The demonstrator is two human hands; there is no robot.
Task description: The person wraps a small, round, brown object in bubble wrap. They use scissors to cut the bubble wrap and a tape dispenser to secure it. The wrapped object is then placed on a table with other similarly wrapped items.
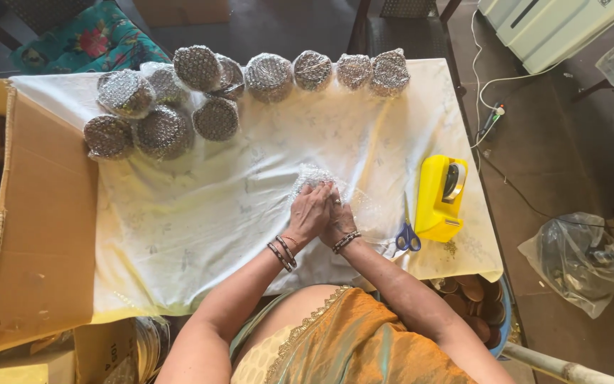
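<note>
While a big brown cardboard box (44, 235) waits at left, approx. 12 bubble-wrapped round bundles (165, 131) sit done at far side of white-clothed counter (200, 227). Left hand (309, 213) & right hand (338, 219), both closed, press clear bubble-wrap sheet (314, 178) mid-counter, half-wrapped. Blue-handled scissors (408, 238), yellow tape dispenser (440, 198) right.

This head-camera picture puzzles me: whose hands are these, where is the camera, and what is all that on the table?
The camera sits on a person's head and looks straight down, so you see their own arms. The left hand and right hand press together on a piece of bubble wrap on the white tablecloth. Along the far edge lie round bundles already wrapped in bubble wrap. To the right stand a yellow tape dispenser and blue-handled scissors. An open cardboard box sits at the left. What is inside the wrap is hidden.
</note>
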